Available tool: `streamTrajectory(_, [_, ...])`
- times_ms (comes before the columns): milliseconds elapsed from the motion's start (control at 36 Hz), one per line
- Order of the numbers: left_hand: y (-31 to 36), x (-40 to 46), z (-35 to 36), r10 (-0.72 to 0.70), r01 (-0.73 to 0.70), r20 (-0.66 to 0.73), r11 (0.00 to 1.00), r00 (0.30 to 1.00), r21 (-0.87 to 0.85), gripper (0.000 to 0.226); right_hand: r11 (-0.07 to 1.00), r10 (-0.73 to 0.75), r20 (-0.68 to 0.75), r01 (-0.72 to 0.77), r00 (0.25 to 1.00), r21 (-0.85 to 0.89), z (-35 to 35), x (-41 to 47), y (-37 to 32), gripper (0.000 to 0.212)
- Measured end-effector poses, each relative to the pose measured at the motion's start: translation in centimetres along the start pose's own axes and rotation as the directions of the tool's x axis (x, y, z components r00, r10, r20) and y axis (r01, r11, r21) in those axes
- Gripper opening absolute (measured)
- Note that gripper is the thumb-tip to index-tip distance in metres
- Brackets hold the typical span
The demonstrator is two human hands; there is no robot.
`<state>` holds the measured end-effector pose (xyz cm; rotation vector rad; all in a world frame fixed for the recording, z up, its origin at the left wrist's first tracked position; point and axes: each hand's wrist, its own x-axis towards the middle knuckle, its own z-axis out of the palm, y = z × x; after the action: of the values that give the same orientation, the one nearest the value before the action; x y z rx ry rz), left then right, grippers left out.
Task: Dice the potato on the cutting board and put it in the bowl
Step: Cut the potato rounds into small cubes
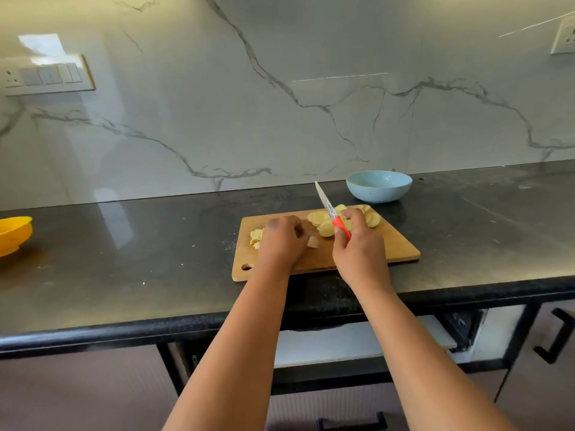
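Potato slices [323, 223] were fanned out across the far half of the cutting board [395, 244], most of them just past my right hand [357, 241] and partly hidden behind it, with a couple more rounds peeking out on its far right side. A smaller heap of cut potato bits [255, 237] sat right against the outer edge of my left hand [281, 236], and one loose piece [312, 241] lay in the gap between the two hands, touching or nearly touching the left fingertips.

Right hand was wrapped around the red handle of the knife [333, 213], fingers curled tight on it, blade angled up and away from me with the tip well clear of the board. Left hand was knuckles-up on the board with the fingers curled under; honestly I couldn't tell if it was pinching a bit of potato or just resting there, the back of the hand blocked it.

The blue bowl [379, 185] stood off the board, beyond my right hand and a little to its right, near the wall. Couldn't see any potato in it from that angle.

Board lay on the dark countertop [155, 259]. Way out past my left hand, at the frame edge, there was a yellow bowl [14, 233]. Marble-look backsplash [280, 88] behind everything, with a switch panel [46, 74] high up on the left-hand side.
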<state>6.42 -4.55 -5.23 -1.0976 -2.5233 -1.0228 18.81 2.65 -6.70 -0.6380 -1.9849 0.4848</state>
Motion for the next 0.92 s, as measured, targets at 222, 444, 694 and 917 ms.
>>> streamTrajectory(222, [0.4,-2.0,-0.9,0.103,-0.104,0.061,0.995,0.993,0.004,0.029,0.997,0.015,0.011,-0.016,1.000,0.072,-1.6,-1.9,-0.1,0.009])
streamTrajectory(444, [0.4,-1.9,-0.2,0.084,-0.085,0.112,0.996,0.990,0.006,0.019,0.997,0.065,0.193,-0.070,0.979,0.023,-3.8,-1.8,-3.0,0.008])
streamTrajectory(694, [0.5,-1.9,0.1,0.038,-0.040,0.037,0.997,0.999,0.067,0.024,0.969,0.218,0.314,-0.166,0.924,-0.185,-5.3,-0.1,-3.7,0.007])
streamTrajectory(917, [0.3,-1.8,0.1,-0.013,0.014,0.091,1.000,0.996,-0.015,0.035,0.924,0.294,0.451,-0.129,0.843,-0.361,-5.2,-0.6,-4.1,0.014])
